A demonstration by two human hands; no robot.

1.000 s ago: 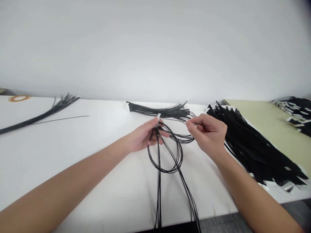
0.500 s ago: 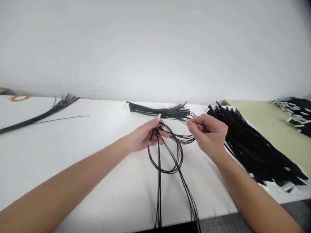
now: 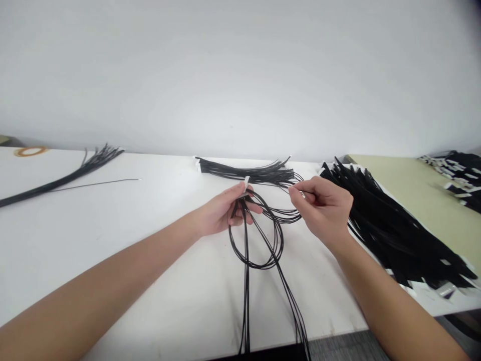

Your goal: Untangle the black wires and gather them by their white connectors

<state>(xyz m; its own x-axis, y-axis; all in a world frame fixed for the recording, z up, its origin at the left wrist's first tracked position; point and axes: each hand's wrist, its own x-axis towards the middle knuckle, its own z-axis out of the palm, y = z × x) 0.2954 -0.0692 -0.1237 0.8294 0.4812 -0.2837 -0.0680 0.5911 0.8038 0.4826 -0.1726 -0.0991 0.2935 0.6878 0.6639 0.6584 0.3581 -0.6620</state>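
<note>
Stillness of both hands: next to no change against the earlier frames; same pinch points, same loops, so seemingly a steadying pause rather than a shift.
Left hand [image 3: 221, 213]: clamped on the wires [image 3: 246, 281] near their gathered top, thumb pressing from above, other fingers spread beneath and partly behind the strands.
White tab [image 3: 246, 182]: upright just above the left thumb, at the gathered end; exact fixing too small to tell.
Right hand [image 3: 325, 205]: thumb and forefinger together, seemingly closed on a dark strand [image 3: 308, 193]; shiny bit beside the thumb, too small to name; remaining fingers curled in.
Loops: hung below and to the right of the left hand, one round and open, others reaching across towards the right hand.
Straight lengths: run down from the left hand to the near edge of the table [image 3: 161, 180], splayed into two groups.
Back bundle [image 3: 240, 172]: laid crosswise beyond both hands, white ends at its left.
Right pile [image 3: 394, 225]: heaped black lengths beside the right forearm, white pieces at the near end.
Left bundle [image 3: 63, 179]: well apart from the hands, frayed out at its far end, with a lone wire [image 3: 93, 184] alongside.
</note>
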